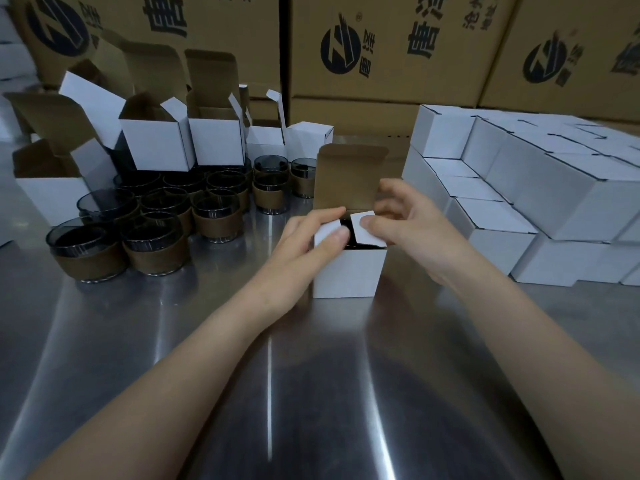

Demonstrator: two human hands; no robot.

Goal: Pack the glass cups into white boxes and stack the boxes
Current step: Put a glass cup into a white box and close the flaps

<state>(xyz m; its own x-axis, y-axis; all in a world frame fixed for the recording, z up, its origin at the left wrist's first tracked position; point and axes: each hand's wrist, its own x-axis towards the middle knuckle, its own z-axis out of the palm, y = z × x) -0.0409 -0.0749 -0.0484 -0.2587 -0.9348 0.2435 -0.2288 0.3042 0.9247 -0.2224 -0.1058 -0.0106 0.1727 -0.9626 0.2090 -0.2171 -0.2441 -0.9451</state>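
A white box [348, 271] stands on the steel table in the middle, its brown-lined lid flap upright behind. A dark glass cup shows through the gap between its two side flaps. My left hand [311, 233] presses the left side flap down with thumb and fingers. My right hand [405, 220] pushes the right side flap inward with its thumb. Several glass cups with brown sleeves [152, 220] stand at the left. Closed white boxes [540, 188] are stacked at the right.
Several open white boxes [156, 143] stand behind the cups at the back left. Large brown cartons [381, 57] with printed logos wall off the back. The steel table [311, 393] stretches toward me under my forearms.
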